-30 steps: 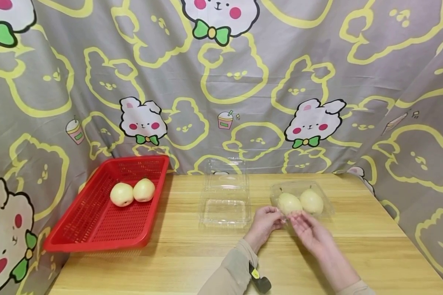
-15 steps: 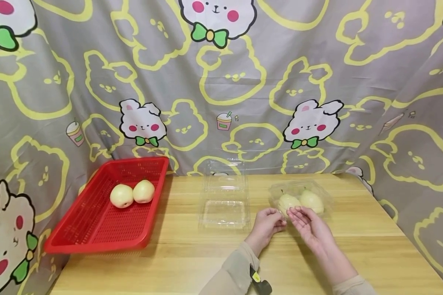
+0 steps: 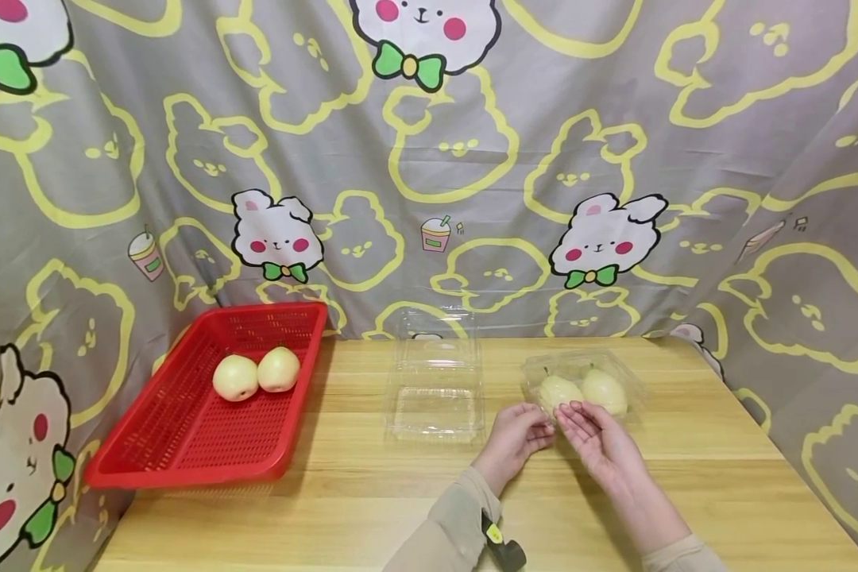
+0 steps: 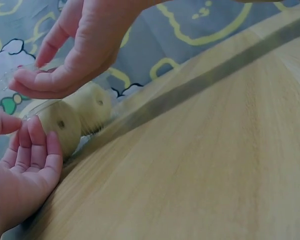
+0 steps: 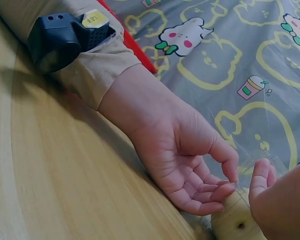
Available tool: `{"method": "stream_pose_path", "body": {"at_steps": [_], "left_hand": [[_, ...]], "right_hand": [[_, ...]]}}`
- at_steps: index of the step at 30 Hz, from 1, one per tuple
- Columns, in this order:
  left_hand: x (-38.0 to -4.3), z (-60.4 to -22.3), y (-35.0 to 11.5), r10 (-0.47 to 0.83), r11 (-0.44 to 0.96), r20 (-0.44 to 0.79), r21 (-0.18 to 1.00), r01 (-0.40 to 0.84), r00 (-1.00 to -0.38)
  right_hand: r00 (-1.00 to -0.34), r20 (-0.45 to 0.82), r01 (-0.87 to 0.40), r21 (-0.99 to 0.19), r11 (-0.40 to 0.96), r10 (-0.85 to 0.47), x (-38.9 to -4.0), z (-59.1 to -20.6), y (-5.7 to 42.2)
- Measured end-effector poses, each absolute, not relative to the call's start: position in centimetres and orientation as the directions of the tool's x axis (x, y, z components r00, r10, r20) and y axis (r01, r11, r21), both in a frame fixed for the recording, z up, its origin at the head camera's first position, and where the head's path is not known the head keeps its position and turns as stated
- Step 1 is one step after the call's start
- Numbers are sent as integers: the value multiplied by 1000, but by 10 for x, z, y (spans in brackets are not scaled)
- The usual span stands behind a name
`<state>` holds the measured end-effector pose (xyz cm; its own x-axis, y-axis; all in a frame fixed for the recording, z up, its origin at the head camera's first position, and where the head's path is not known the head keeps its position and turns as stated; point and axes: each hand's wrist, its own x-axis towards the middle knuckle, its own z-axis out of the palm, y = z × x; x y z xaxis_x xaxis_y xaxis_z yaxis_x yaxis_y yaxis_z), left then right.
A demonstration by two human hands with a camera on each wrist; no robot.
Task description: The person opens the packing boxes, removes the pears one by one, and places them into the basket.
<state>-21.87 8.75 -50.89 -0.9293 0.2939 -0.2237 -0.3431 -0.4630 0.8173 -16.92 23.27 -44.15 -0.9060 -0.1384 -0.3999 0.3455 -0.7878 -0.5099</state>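
In the head view, a clear plastic clamshell box (image 3: 632, 380) stands at the right of the table with two pale yellow pears (image 3: 604, 392) inside. Its lid lies over the pears. My left hand (image 3: 512, 445) pinches the box's front left edge between thumb and fingers, seen closely in the right wrist view. Beside it, my right hand (image 3: 608, 449) has its thumb and bent fingertips at the front rim, with clear film between them in the left wrist view. The front pear (image 4: 61, 125) shows under the hands there. Whether the rim's catch is fastened is too small to see.
A second clear clamshell box (image 3: 436, 409) stands unfolded at the middle back, its lid against the patterned curtain (image 3: 465, 175). To the left, a red plastic basket (image 3: 207, 445) holds two more pears (image 3: 236, 378). The wooden table (image 3: 343, 508) ends at the curtain.
My right fingertips have shifted slightly up and back along the front of the pear box. The left hand stays at the same corner. The basket and the unfolded box have not moved.
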Motion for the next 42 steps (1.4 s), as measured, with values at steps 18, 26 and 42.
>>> {"method": "stream_pose_path", "body": {"at_steps": [18, 26, 42], "left_hand": [[-220, -505, 82, 389, -437, -221, 811, -390, -895], [-219, -505, 84, 367, -452, -229, 803, -387, -902], [-220, -506, 86, 296, -475, -262, 794, -379, -919]], "right_hand": [[-909, -390, 345, -498, -796, -150, -170, -443, 232], [-920, -357, 341, -533, -774, -159, -170, -442, 236], [-942, -292, 297, -502, -812, -164, -174, -440, 264]]}}
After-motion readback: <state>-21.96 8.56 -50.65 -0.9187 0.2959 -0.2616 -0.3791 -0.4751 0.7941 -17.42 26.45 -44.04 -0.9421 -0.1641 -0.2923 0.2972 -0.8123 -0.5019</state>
